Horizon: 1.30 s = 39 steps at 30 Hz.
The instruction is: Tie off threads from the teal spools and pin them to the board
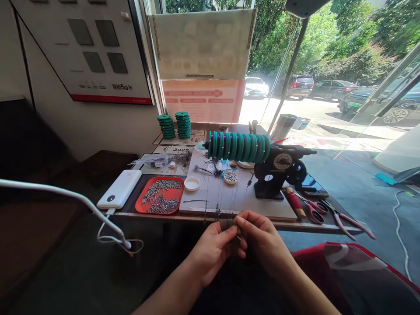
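Note:
Just past the table's front edge, my left hand and my right hand meet, both closed with fingertips pinched together. What they pinch is too small to make out. A dark grey band shows at the left fingers; I cannot tell whether it is worn or held. Beyond them, thin lines hang over the white board from a row of green spools on a black winding machine with a dial. Small dark pieces sit on the lines near the board's front edge.
On the left, a red tray holds many small metal parts, beside a white lid and a white power bank. A dish of beads stands mid-board. Scissors and pliers lie right. Stacked green spools stand behind.

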{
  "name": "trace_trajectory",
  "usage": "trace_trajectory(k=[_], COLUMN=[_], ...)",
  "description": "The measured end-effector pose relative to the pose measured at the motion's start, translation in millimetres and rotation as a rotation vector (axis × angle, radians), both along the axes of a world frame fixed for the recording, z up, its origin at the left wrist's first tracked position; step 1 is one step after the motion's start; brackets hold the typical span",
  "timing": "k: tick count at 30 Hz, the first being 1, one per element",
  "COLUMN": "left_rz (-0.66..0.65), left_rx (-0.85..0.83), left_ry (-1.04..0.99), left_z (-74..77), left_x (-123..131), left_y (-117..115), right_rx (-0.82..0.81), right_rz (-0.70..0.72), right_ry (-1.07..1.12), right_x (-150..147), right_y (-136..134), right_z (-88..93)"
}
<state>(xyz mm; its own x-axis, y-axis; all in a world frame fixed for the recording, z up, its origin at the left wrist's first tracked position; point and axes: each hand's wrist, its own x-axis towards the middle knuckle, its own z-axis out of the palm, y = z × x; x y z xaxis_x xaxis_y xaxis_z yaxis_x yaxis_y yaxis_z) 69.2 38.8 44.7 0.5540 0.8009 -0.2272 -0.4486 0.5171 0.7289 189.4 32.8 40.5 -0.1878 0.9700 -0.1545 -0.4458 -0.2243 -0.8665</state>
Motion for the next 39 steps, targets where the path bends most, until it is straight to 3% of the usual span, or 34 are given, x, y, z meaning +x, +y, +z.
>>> trace_trajectory(k=[11,14,17,20,22,24,27,30,32,35,39], left_rz=[0.042,0.066,0.087,0.158,0.229,0.297,0.392,0.369,0.307,0.179,0.086], left_rx=[0.000,0.010,0.058,0.153,0.292,0.501,0.819,0.953,0.918,0.763,0.478], left_ry=[-0.005,0.000,0.069,0.230,0.401,0.652,0.981,0.964,0.846,0.607,0.286], left_z=[-0.6,-1.7,-5.8,-12.5,-13.5,-7.3,14.8,35.1,38.6,31.1,22.7], left_x=[6,7,10,13,11,8,7,21,35,51,47], left_y=[0,0,2,5,8,11,20,34,43,48,35], right_rx=[0.027,0.055,0.229,0.382,0.389,0.382,0.410,0.389,0.344,0.272,0.190], right_rz=[-0.084,-0.096,-0.337,-0.678,-0.762,-0.759,-0.695,-0.543,-0.445,-0.310,-0.092], right_ry=[0.024,-0.070,-0.424,-1.035,-1.375,-1.507,-1.347,-0.962,-0.720,-0.441,-0.163], right_x=[1,6,20,33,36,37,41,50,56,60,54], right_y=[-2,2,21,49,65,73,69,60,56,55,55], right_z=[-11.9,-8.6,7.0,27.2,37.5,43.7,48.1,53.2,57.0,58.7,52.1])
